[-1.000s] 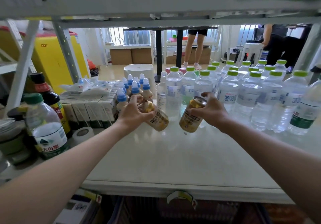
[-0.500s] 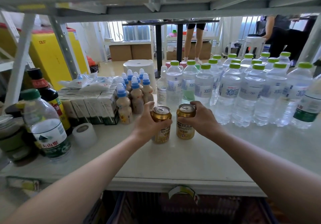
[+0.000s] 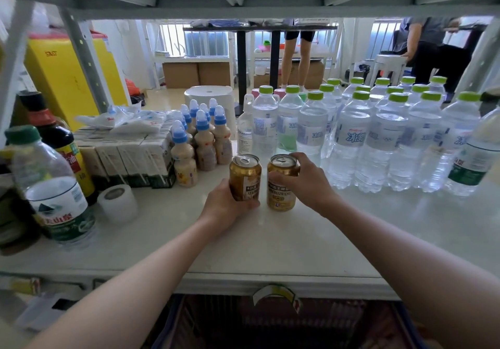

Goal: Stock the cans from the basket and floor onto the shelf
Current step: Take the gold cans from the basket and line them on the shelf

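Observation:
Two gold cans stand upright side by side on the white shelf (image 3: 270,246), near its middle. My left hand (image 3: 224,208) wraps the base of the left can (image 3: 244,176) from below and behind. My right hand (image 3: 305,181) grips the right can (image 3: 281,183) around its top and side. The cans are almost touching. Below the shelf's front edge, the dark basket (image 3: 270,327) shows only in part; I cannot see what it holds.
Clear water bottles with green caps (image 3: 378,143) crowd the shelf's right and back. Small beige bottles with blue caps (image 3: 203,140) and boxed cartons (image 3: 130,156) stand left of the cans, with a tape roll (image 3: 117,202), a large water bottle (image 3: 54,189) and a dark sauce bottle (image 3: 56,140). People stand beyond the shelf.
Both cans came down from a tilted, raised hold and now stand upright on the shelf. My hands still hold them, the left one now lower on its can.

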